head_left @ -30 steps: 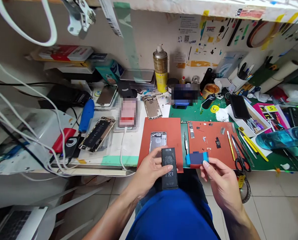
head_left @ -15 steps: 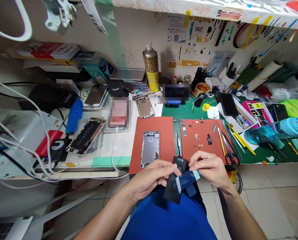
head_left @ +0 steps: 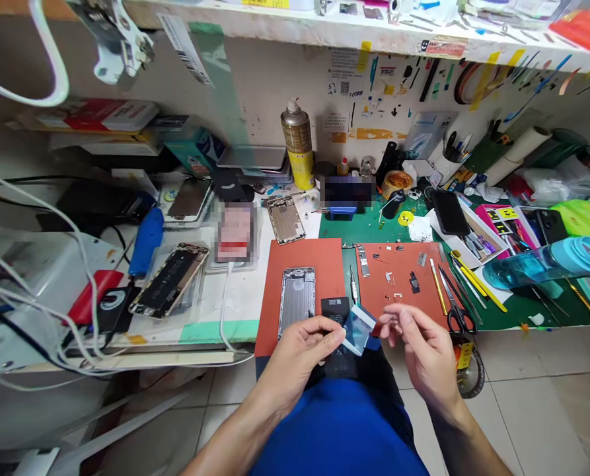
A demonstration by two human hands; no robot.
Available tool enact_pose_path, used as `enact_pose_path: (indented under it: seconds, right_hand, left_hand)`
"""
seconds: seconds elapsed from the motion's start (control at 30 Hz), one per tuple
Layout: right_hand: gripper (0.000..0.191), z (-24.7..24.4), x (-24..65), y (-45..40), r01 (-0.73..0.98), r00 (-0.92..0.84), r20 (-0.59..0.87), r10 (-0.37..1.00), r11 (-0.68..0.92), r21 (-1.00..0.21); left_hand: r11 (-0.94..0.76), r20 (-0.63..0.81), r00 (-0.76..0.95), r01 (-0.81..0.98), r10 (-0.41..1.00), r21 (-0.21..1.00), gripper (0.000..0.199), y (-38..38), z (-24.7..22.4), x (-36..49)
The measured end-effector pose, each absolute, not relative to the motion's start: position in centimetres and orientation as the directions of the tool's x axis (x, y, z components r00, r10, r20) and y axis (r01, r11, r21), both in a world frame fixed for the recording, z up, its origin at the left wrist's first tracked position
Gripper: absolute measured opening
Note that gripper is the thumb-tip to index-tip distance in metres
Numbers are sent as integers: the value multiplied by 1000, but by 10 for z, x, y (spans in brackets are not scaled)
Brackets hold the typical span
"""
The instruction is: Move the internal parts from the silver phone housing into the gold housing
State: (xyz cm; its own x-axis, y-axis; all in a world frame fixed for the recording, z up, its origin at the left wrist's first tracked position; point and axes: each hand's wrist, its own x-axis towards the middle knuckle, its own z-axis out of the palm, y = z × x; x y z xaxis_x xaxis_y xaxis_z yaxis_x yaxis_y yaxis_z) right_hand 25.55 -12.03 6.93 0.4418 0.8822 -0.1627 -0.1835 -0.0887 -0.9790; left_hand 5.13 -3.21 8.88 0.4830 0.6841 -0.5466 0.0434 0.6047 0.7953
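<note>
My left hand (head_left: 307, 347) is closed, thumb and forefinger pinching the left edge of a blue adhesive film (head_left: 359, 330) with pale end strips. Just below that film, a black phone battery (head_left: 341, 365) lies at the front edge of the bench, partly covered by my fingers and the film. My right hand (head_left: 418, 347) is to the right of the film, fingers curled together near its edge; whatever is between the fingertips is too small to make out. Beyond my left hand, an open phone housing (head_left: 297, 294) rests on a reddish-brown mat (head_left: 266, 330).
A second mat (head_left: 374, 291) bears small phone parts. To its right are scissors (head_left: 458, 317), tweezers and yellow-handled tools. A screwdriver (head_left: 354, 287) lies between the mats. An opened phone (head_left: 170, 281) and white cables are on the left; a blue water bottle (head_left: 537, 261) is on the right.
The film has come away from the battery and is now in my left fingers. The battery has gone from a tilted hold to lying straight beneath. My right hand has shifted slightly right and down.
</note>
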Motion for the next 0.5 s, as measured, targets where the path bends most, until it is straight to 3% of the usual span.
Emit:
enact_pose_path:
  seconds: [0.2, 0.37, 0.5]
  right_hand:
    - [33, 68, 229, -128, -290, 458, -329, 826, -211, -933]
    - [25, 71, 233, -129, -254, 501, -286, 816, -178, -951]
    - [20, 83, 252, -136, -329, 507, -251, 825, -83, -941]
  left_hand:
    - [540, -514, 354, 31, 781, 841, 43, -41, 78, 61]
    - [538, -503, 373, 13, 779, 843, 49, -43, 80, 60]
    - [562, -512, 410, -2, 755, 827, 54, -41, 80, 55]
